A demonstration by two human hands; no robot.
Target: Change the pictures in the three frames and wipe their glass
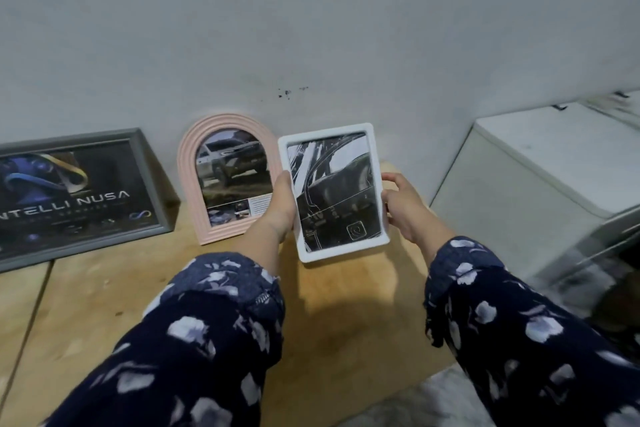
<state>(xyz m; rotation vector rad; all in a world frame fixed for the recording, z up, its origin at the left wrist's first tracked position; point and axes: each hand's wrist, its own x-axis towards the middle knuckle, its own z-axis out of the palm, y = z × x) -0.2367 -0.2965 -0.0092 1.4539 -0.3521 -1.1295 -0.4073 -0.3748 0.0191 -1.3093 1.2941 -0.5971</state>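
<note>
Between both hands (pixel 282 204), white frame (pixel 334 192).

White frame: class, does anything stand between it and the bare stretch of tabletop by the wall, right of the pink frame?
Nothing visible does. Both hands, left hand and right hand, hold the white frame; the pink frame stands to its left, and the tabletop behind looks bare.

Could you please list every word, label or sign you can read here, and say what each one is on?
"NTELLI NUSA": grey frame, poster; first letters cut off by the picture's edge.
Smaller line under it: blurred.
Text panel in pink frame: too small.
White frame, held by both hands: rounded-square symbol, nothing readable.
</note>
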